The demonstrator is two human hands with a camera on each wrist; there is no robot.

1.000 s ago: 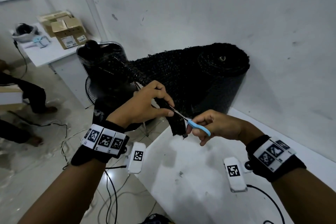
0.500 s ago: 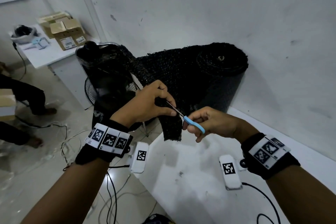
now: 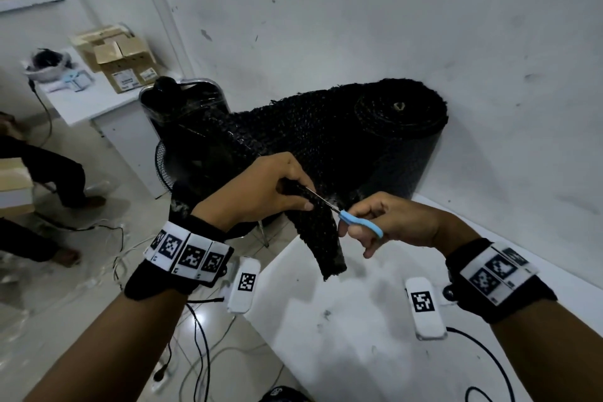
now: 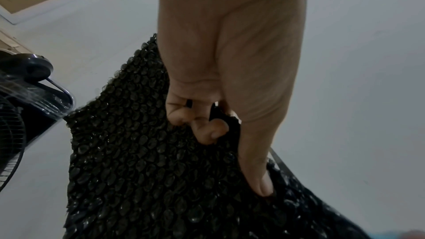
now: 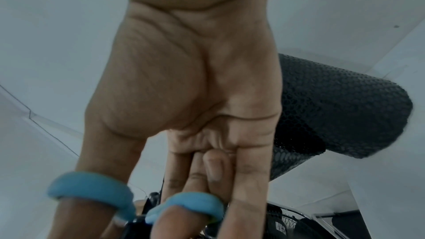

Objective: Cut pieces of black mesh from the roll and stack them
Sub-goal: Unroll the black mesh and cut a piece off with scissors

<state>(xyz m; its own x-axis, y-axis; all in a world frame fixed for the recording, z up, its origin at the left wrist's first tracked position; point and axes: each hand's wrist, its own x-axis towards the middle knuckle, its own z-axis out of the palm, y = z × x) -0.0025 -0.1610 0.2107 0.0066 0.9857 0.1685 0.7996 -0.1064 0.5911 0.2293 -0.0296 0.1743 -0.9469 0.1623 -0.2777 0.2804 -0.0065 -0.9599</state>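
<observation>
A big roll of black mesh (image 3: 401,127) stands against the wall, its loose sheet (image 3: 293,130) drawn out to the left. My left hand (image 3: 261,189) pinches the sheet's edge between thumb and curled fingers (image 4: 207,130). A narrow strip (image 3: 321,238) hangs down from that grip over the table corner. My right hand (image 3: 388,222) holds blue-handled scissors (image 3: 359,222), thumb and a finger through the loops (image 5: 96,190). The blades (image 3: 321,201) point up-left into the mesh just beside my left thumb. The roll (image 5: 333,108) also shows behind my right palm.
A white table (image 3: 375,336) lies under my right arm, its corner below the hanging strip. A black standing fan (image 3: 186,127) stands left of the mesh. Cables (image 3: 195,336) run over the tiled floor. A side table with cardboard boxes (image 3: 124,59) stands far left, a person's legs (image 3: 49,170) near it.
Both hands have risen a little, toward the roll. The scissors have worked further into the mesh toward my left thumb, and the strip hanging below has grown longer.
</observation>
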